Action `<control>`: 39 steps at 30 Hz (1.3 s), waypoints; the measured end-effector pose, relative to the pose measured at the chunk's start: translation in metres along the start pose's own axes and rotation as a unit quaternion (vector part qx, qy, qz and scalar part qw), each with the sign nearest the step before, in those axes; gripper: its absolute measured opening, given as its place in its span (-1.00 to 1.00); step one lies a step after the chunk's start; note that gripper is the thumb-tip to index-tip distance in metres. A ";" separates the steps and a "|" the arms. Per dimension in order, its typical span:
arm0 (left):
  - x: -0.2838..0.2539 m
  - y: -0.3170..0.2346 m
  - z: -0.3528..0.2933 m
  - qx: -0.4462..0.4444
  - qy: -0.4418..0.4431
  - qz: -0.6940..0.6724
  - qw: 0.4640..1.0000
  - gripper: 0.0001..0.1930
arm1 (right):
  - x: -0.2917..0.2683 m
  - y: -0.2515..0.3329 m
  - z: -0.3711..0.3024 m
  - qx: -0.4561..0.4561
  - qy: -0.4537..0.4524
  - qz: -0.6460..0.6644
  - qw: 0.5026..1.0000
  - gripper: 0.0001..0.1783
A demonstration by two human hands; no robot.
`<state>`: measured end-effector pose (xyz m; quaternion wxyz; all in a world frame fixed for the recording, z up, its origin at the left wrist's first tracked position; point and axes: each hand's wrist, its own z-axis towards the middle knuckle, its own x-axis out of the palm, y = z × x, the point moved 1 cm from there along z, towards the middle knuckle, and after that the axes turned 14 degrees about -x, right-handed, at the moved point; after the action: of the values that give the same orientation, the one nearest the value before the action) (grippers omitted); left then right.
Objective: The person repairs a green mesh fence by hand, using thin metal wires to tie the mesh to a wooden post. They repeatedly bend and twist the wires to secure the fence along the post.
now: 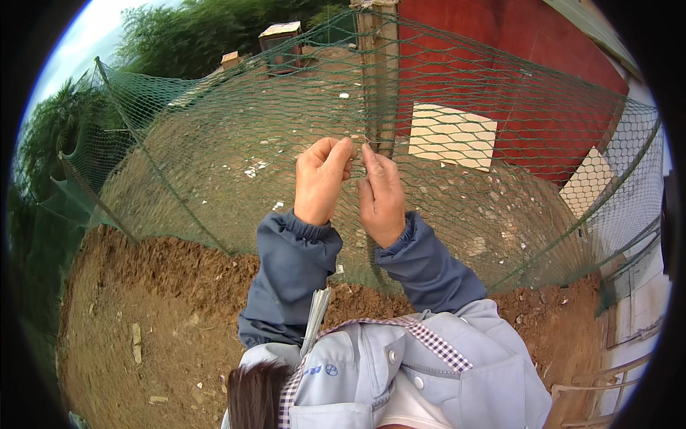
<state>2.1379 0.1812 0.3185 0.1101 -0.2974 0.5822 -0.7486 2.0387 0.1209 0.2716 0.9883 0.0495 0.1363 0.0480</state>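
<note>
My left hand (321, 179) is closed, thumb pressed against the curled fingers, in front of a green net (279, 171). Just right of it, my right hand (382, 193) has its thumb and fingertips drawn together. A thin wire (366, 141) shows faintly at the fingertips of both hands; most of it is hidden or too fine to follow. Behind the fingers stands a wooden post (381, 79), with the net stretched across it. From the chest pocket of my light jacket sticks a bundle of thin grey wires (316, 318).
Behind the net are a red wall (514, 79), a pale board (453, 136) leaning low against it, and a dark box-like stand (281, 51). A ridge of loose brown soil (179, 264) runs along the net's foot. A wooden frame (600, 386) stands at the lower right.
</note>
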 end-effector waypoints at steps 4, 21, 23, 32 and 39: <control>-0.007 -0.008 -0.001 0.004 -0.024 0.041 0.999 -0.82 | 0.022 0.002 -0.010 0.059 0.104 0.019 0.993 -0.17; -0.034 0.006 0.009 0.066 -0.087 -0.001 0.994 -0.81 | 0.027 -0.010 0.015 0.146 0.226 -0.053 0.962 -0.08; -0.047 0.015 0.008 0.032 -0.116 -0.028 0.992 -0.81 | 0.018 -0.002 0.019 0.179 0.219 0.008 0.959 -0.15; -0.090 0.069 -0.006 -0.096 -0.150 -0.065 0.982 -0.80 | -0.009 0.056 -0.025 0.395 0.265 0.603 0.641 -0.84; -0.082 0.068 -0.011 -0.092 -0.136 -0.062 0.984 -0.80 | -0.012 0.070 -0.035 0.388 0.278 0.674 0.564 -0.87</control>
<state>2.1851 0.2118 0.2273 0.1137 -0.4407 0.6088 -0.6497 2.0119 0.1919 0.2491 0.4679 0.4899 0.3364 0.6542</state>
